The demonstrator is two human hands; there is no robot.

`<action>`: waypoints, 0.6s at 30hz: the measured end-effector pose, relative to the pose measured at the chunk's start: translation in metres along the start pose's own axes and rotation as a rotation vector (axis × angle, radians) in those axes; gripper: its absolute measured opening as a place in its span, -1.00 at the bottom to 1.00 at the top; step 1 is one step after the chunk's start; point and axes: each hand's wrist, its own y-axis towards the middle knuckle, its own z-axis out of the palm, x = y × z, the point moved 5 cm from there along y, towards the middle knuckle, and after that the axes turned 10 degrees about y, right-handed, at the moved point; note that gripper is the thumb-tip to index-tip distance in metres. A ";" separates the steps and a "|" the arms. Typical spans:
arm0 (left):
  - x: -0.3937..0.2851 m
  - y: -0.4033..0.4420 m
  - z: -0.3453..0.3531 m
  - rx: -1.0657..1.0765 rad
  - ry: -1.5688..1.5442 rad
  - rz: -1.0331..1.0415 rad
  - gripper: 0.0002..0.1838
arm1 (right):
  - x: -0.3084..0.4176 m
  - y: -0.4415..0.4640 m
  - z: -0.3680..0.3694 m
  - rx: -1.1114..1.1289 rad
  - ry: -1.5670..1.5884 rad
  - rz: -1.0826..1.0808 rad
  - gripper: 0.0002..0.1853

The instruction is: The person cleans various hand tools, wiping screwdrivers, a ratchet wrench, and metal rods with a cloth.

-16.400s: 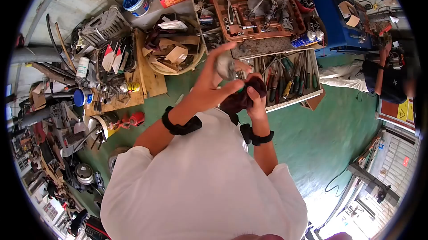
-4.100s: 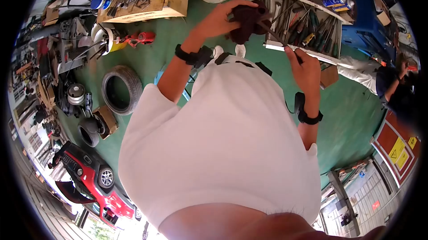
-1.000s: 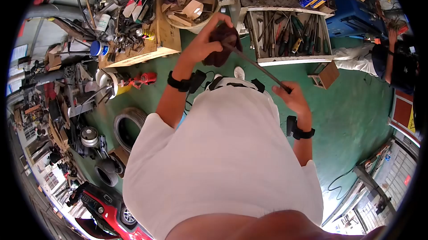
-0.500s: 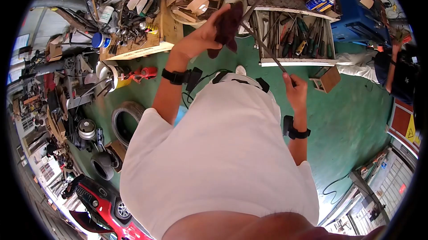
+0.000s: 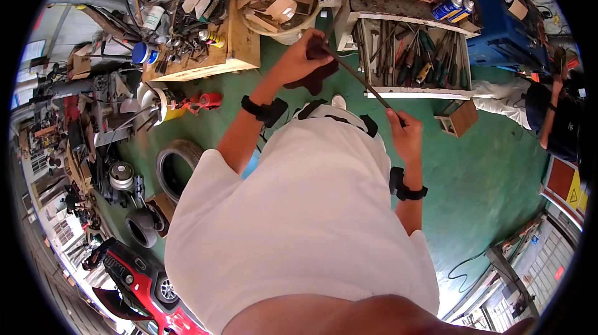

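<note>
A long, thin, dark metal bar (image 5: 361, 80) slants across in front of my body, above the floor. My right hand (image 5: 407, 136) is closed round its near end. A dark maroon cloth (image 5: 316, 80) is bunched in my left hand (image 5: 299, 61), whose fingers pinch it against the bar near the far part. Part of the cloth hangs down below my fingers. Beyond my left hand the far end of the bar looks wider and flatter, though blurred. Just past the bar is an open drawer (image 5: 372, 90) full of screwdrivers and other long-handled tools.
A wooden workbench (image 5: 240, 36) with loose tools and a round bin (image 5: 296, 37) of cardboard stand ahead to the left. Spray cans (image 5: 448, 7) sit above the drawer. A tyre (image 5: 163, 170) lies at left. Another person's arm (image 5: 551, 111) shows at far right.
My left hand, with the cloth, has moved down and nearer to me along the bar. My right hand has shifted slightly left and down, still gripping the bar's end.
</note>
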 end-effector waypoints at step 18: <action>0.084 -0.018 -0.012 -0.358 0.150 -0.345 -0.46 | 0.021 0.008 0.031 0.006 -0.319 -0.278 -0.55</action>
